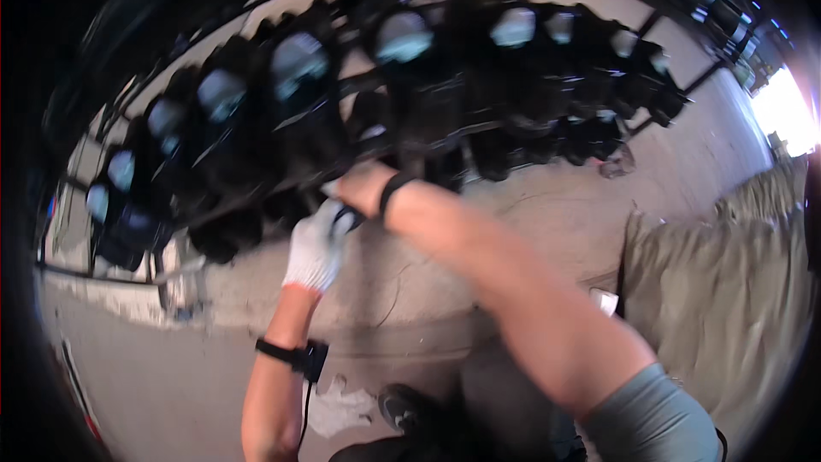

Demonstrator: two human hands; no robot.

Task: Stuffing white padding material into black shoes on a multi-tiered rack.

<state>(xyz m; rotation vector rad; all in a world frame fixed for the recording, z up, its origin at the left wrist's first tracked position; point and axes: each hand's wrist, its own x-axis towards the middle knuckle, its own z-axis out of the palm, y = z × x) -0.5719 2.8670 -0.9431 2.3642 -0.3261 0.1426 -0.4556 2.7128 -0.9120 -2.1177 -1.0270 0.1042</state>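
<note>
A white knitted glove covers my left hand (316, 244), whose fingers are curled against a small dark bluish piece (348, 217); its kind cannot be made out. My bare right hand (363, 188) is just above it, close to the gloved fingertips. The right fingers look pressed together at a small pale spot, blurred by motion. Both hands are at the lower edge of a rack full of rounded black parts (295, 133), several with shiny, pale, rounded faces (299, 58). Black bands circle both wrists, and the left one carries a small box (315, 359) with a cable.
The metal rack's frame (103, 274) spans the view ahead. A khaki cloth cover (710, 291) hangs at the right. On the floor (171, 368) lies a crumpled white cloth (342, 406), beside my dark shoe (398, 406). Bright light enters at the far right.
</note>
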